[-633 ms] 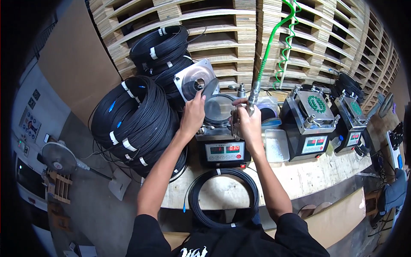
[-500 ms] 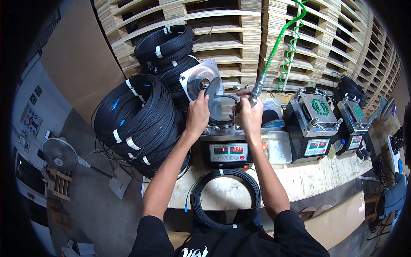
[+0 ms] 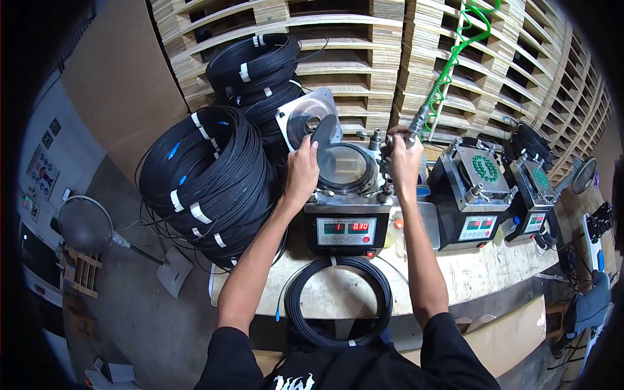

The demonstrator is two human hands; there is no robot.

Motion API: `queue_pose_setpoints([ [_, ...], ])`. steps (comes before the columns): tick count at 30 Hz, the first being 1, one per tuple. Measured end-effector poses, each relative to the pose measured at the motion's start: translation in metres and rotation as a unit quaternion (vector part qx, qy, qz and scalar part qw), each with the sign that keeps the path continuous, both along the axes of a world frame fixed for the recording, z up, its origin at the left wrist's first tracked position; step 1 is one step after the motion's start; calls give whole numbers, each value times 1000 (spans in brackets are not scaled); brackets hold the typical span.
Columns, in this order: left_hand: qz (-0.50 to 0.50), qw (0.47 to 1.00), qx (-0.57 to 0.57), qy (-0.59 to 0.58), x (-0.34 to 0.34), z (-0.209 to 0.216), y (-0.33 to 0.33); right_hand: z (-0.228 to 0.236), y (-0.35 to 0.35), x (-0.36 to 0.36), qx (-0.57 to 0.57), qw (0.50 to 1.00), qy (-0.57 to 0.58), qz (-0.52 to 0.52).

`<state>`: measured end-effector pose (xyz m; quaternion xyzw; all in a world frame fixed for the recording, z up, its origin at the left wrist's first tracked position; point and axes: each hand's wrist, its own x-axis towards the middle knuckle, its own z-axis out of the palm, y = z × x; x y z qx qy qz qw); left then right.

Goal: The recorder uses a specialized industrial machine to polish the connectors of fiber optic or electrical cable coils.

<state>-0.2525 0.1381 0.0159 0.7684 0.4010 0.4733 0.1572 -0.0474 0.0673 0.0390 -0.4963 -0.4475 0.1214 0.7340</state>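
Note:
My left hand (image 3: 301, 174) pinches the rim of a thin dark round disc (image 3: 324, 134), holding it tilted up at the left edge of a polishing machine (image 3: 346, 233). The machine's round top plate (image 3: 344, 166) lies uncovered and looks pale and shiny in the middle. To the right of that plate, my right hand (image 3: 406, 164) is wrapped round a metal air blow gun (image 3: 418, 125), fed by a green hose (image 3: 455, 55). The gun's nozzle is mostly hidden by the hand. Behind the disc leans a square metal fixture plate (image 3: 282, 117) with a round opening.
Tall coils of black cable (image 3: 214, 175) stand at the left, and a smaller cable coil (image 3: 296, 296) lies at the bench's front edge. Two similar machines (image 3: 478, 224) stand to the right. A clear plastic tray (image 3: 429, 227) sits beside my right forearm. Stacked wooden pallets (image 3: 331, 32) line the back.
My right hand has moved right with the air blow gun, away from the round plate, which now shows more fully. My left hand still holds the disc in nearly the same place.

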Motion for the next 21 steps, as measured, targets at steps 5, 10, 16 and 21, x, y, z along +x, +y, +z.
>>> queue_pose_setpoints([
  [5,-25,1000,9,-8,-11,7,11,23,-28,-20,-65,977,110,171],
  [10,-63,996,58,-25,-10,4,19,53,-21,-35,118,975,121,145],
  [16,-151,986,53,48,-13,16,14,34,-45,-4,-53,974,125,181],
  [21,-210,902,8,378,-6,46,-2,27,-58,31,-26,975,176,134],
])
